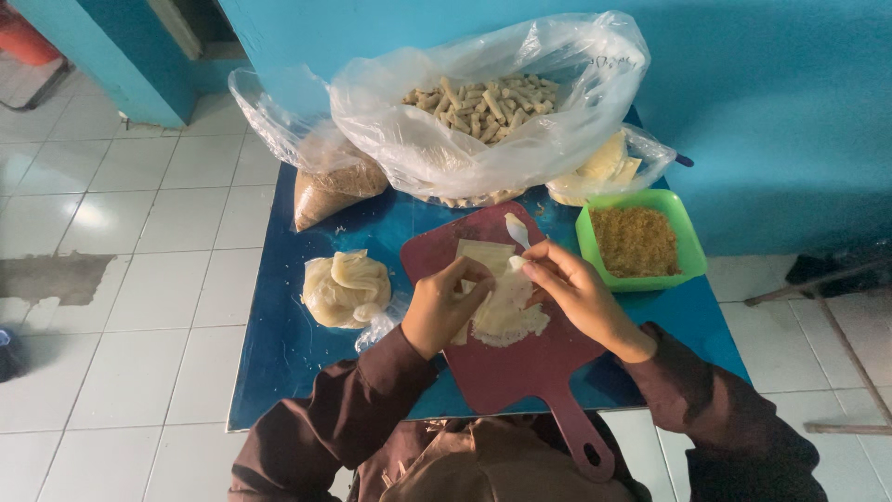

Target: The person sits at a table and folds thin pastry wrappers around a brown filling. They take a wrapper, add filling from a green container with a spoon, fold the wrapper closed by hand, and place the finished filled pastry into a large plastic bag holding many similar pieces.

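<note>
A thin pale wrapper sheet [505, 311] lies on the dark red cutting board [520, 358] at the middle of the blue bench [279, 363]. The left hand [441, 307], wrist bent and knuckles up, has its fingers curled closed on the sheet's left edge. The right hand [576, 293] comes in from the right, forearm angled across the board, fingers pinched on the sheet's upper right edge beside a small white spoon [516, 229]. Just right of the board sits a green tub of brown filling [683, 244]. A lump of dough in plastic [346, 288] lies to the left; a big clear bag of rolled sticks [483, 107] stands behind.
</note>
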A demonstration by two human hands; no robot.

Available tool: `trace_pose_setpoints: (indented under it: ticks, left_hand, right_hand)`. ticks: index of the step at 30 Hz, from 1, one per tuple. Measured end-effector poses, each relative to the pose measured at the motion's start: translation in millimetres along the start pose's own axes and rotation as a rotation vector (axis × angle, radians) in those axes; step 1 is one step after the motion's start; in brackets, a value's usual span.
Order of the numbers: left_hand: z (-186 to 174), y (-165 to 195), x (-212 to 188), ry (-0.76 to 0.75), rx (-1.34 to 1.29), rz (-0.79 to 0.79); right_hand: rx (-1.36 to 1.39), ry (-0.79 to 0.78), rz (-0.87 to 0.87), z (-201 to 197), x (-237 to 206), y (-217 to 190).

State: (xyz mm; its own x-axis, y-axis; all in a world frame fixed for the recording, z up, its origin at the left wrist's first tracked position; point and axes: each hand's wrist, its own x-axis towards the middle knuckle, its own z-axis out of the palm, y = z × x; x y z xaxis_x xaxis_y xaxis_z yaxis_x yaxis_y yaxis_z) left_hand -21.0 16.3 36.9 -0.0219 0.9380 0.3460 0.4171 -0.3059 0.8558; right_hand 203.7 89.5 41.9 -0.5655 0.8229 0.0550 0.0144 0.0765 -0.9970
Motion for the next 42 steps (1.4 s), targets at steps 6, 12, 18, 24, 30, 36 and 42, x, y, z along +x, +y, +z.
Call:
trace_pose_setpoints:
  ticks: [6,12,18,24,30,36,42]
  left_hand:
    - [0.7,-15.0,5.7,-0.052,-0.206,-0.174]
    - [1.6,-23.0,6.6,-0.083,-0.349,-0.154]
    - [7.1,-34.7,5.1,-0.153,-0.385,-0.178]
    - [13.4,-46.9,4.5,-0.334,-0.481,-0.192]
    - [14.1,-54.4,6.0,-0.368,-0.437,-0.342]
    - [6.2,-46.3,1.8,-0.348,-0.227,-0.197]
    - [1.9,-36.7,1.0,-0.302,-0.139,-0.213]
  right_hand:
    - [-0.133,0.056,-0.062,-5.3,-1.1,-0.5]
    - [-0.065,0.027,-0.059,-7.9,-1.4,-5.4]
    - [0.267,-0.035,0.153,-9.3,0.6,-5.5]
    - [-0.223,0.093,-0.133,-1.4,-3.9,-12.6]
    - [-0.719,-0.112,-0.657,14.2,-14.5,-32.1]
    - [-0.318,-0.156,-0.250,4.5,-3.7,-32.0]
    - [-0.128,-0.173,0.099,-4.5,-0.1,-16.2]
